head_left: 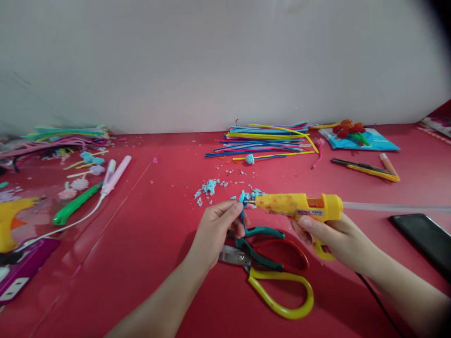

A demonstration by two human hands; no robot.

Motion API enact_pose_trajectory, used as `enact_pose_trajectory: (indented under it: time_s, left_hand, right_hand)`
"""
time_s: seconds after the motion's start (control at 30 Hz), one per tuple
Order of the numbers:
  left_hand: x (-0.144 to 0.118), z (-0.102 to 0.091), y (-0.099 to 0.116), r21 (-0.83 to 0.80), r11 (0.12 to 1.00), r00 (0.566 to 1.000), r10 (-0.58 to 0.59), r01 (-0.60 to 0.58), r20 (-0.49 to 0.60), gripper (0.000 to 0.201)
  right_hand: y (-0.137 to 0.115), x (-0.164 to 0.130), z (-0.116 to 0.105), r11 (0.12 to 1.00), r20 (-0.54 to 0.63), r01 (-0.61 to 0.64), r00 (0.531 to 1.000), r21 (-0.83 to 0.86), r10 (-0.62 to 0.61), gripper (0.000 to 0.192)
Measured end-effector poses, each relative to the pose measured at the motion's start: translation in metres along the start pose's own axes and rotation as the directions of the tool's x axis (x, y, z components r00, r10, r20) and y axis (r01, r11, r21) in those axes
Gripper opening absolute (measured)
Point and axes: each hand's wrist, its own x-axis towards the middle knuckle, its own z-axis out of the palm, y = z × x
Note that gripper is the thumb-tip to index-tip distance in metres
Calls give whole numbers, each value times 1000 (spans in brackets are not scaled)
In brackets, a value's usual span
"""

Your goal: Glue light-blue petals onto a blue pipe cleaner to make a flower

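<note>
My right hand is wrapped round a yellow glue gun, which lies level with its nozzle pointing left. The metal tip meets a small piece of blue pipe cleaner pinched in my left hand. My left fingers hide part of that piece. Just beneath my hands lie scissors with one yellow and one red handle, and pliers with teal handles. Light blue fuzzy clippings are scattered on the table beyond my left hand.
Bundled coloured pipe cleaners lie along the wall, with a light blue fuzzy ball on a stem in front. At right are a phone, a blue packet and a cutter. Leftward lie a pink hair straightener and a purple power strip.
</note>
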Motion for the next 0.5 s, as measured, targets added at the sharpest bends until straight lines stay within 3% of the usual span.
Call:
enact_pose_trajectory:
  time_s: [0.3, 0.5]
  left_hand:
    - [0, 0, 0, 19, 1000, 1000, 5, -5, -8, 32]
    - [0, 0, 0, 176, 984, 996, 48, -34, -77, 32]
  right_hand:
    - [0, -1, 0, 998, -1, 45, 999, -35, -45, 33]
    - [-3, -3, 2, 940, -4, 189, 980, -284, -198, 28]
